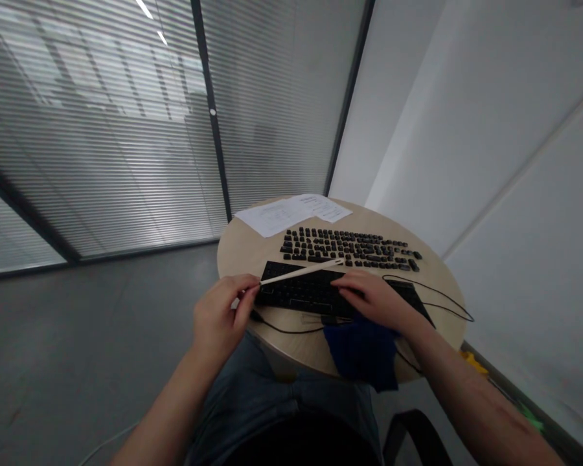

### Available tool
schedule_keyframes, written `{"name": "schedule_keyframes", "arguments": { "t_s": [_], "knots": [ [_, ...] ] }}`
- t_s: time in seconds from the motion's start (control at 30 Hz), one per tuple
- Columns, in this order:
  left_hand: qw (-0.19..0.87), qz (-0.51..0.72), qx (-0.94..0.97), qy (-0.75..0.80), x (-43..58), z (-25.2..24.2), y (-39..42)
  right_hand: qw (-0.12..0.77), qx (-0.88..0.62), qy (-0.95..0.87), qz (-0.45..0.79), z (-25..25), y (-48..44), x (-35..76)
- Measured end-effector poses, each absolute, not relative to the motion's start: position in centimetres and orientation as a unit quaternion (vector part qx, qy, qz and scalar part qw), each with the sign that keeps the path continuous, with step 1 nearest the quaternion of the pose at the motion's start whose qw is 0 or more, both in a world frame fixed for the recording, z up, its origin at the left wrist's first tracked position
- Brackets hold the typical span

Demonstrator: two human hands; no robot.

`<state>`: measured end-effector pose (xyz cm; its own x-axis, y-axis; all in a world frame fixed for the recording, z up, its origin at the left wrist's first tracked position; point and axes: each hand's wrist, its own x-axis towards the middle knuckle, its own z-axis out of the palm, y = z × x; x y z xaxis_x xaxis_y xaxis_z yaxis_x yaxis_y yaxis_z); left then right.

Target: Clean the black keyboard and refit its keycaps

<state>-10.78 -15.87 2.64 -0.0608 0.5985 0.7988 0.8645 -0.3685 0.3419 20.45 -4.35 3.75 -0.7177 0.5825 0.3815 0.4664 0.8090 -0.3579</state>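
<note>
Hiding part of black keyboard (296, 294): right hand (372, 296)

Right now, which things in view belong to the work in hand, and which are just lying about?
Likely in use: pale stick, in the left hand; black keyboard, under the right hand; loose keycaps; perhaps blue cloth.
Likely lying about: papers; yellow item, lower right.

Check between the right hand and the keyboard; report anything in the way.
Nothing visible does: the right hand is over the keyboard. The white stick in the left hand slants over the keyboard's left part, not between them.
</note>
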Motion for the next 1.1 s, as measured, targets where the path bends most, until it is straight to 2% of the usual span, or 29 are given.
{"name": "schedule_keyframes", "arguments": {
  "t_s": [0.1,0.17,0.37,0.43,0.5,0.57,0.67,0.73,0.9,1.1],
  "knots": [
    [0.14,-0.458,-0.708,-0.518,-10.7,2.1,-15.4,0.329,-0.336,-0.868,0.16,5.3,-3.2,20.6],
    [0.131,-0.435,-0.737,-0.501,-10.5,1.7,-15.0,0.32,-0.333,-0.863,0.206,6.3,-2.7,19.8],
    [0.117,-0.407,-0.787,-0.449,-9.6,0.2,-14.3,0.054,-0.26,-0.897,0.353,7.4,-2.7,15.7],
    [0.112,-0.409,-0.787,-0.449,-9.8,-0.2,-14.0,0.012,-0.243,-0.891,0.382,7.2,-2.4,15.0],
    [0.1,-0.421,-0.764,-0.478,-10.8,-0.6,-13.6,0.03,-0.24,-0.892,0.383,6.8,-1.6,14.5],
    [0.08,-0.448,-0.714,-0.532,-12.3,-1.0,-12.9,0.085,-0.258,-0.892,0.361,6.2,-0.4,13.9],
    [0.026,-0.479,-0.645,-0.595,-14.7,-2.1,-11.7,0.173,-0.309,-0.891,0.283,4.8,1.3,12.6],
    [0.002,-0.471,-0.648,-0.599,-15.8,-2.9,-10.9,0.2,-0.34,-0.892,0.221,3.4,2.1,11.5],
    [-0.002,-0.45,-0.677,-0.582,-15.8,-4.5,-10.1,0.204,-0.347,-0.901,0.164,0.4,2.6,10.3],
    [0.004,-0.454,-0.699,-0.552,-16.0,-5.8,-9.8,0.19,-0.327,-0.92,0.107,-0.6,2.4,10.3]
  ]
}}
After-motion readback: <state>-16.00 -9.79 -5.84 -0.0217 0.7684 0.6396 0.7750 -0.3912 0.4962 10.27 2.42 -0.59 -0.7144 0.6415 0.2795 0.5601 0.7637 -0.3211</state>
